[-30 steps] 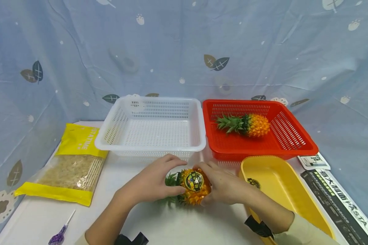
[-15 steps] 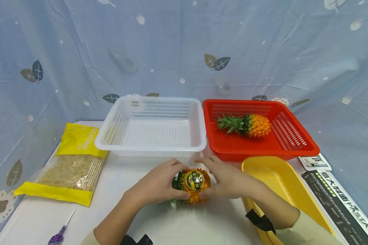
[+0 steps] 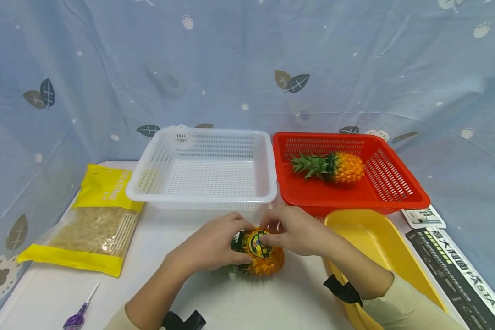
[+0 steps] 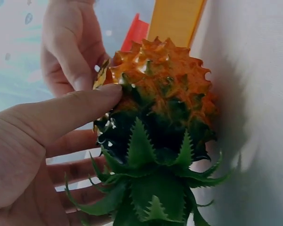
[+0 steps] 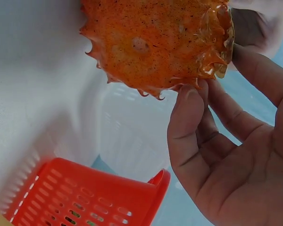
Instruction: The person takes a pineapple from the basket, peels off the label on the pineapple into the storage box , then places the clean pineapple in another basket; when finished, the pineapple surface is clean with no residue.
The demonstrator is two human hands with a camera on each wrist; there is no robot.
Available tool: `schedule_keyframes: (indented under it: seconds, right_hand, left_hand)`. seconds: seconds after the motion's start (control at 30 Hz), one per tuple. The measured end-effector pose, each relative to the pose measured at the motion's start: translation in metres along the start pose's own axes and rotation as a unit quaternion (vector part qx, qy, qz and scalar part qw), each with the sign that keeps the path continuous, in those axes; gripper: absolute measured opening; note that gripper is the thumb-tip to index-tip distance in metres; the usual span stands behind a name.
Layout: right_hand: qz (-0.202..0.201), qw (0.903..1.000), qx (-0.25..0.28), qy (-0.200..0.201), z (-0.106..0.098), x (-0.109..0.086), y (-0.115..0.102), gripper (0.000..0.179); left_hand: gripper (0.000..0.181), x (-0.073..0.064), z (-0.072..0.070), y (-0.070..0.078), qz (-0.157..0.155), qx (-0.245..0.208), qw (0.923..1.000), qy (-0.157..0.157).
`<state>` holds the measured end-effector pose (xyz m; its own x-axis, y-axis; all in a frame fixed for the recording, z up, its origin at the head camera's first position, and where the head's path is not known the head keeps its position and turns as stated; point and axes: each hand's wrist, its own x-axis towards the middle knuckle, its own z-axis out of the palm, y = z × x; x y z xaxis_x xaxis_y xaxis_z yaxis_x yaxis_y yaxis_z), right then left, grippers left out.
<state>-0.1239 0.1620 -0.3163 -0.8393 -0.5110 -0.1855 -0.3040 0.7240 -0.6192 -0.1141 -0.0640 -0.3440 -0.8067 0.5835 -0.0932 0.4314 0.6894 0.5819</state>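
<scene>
A small orange pineapple (image 3: 272, 266) lies on its side at the front middle of the white table, green crown toward the left. My left hand (image 3: 208, 243) grips it near the crown; in the left wrist view the thumb (image 4: 92, 99) presses on top and the fingers spread behind. On its upper side sits a black and yellow sticker (image 3: 256, 250). My right hand (image 3: 299, 231) pinches at the sticker's upper right part with curled fingers. From the right wrist view, the thumb touches the edge of the sticker and the forefinger (image 5: 186, 110) touches the fruit's spiny skin (image 5: 146, 42).
A white basket (image 3: 202, 199) stands behind; beside it a red basket (image 3: 350, 199) holds another pineapple (image 3: 346, 167). Right of the hands is a yellow tub (image 3: 371, 233), then a black pasta box (image 3: 449, 270). At left lie a yellow pasta bag (image 3: 90, 229) and a purple lollipop (image 3: 76, 318).
My right hand has shifted from the pineapple's rounded end onto the sticker, its fingers drawing together. The left hand has slid slightly right, closer to the fruit's body.
</scene>
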Motion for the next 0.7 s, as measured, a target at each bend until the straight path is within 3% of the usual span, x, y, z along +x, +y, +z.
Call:
schedule_keyframes:
  seconds: [0.33, 0.7]
  right_hand:
    - [-0.028, 0.9987, 0.038, 0.018, -0.003, -0.004, 0.002, 0.012]
    - [-0.027, 0.9901, 0.137, -0.016, -0.017, -0.012, 0.009, 0.004]
  left_hand:
    - [0.052, 0.003, -0.003, 0.006, 0.001, 0.022, 0.9997, -0.007]
    - [0.052, 0.006, -0.005, 0.011, -0.014, 0.044, 0.9988, -0.014]
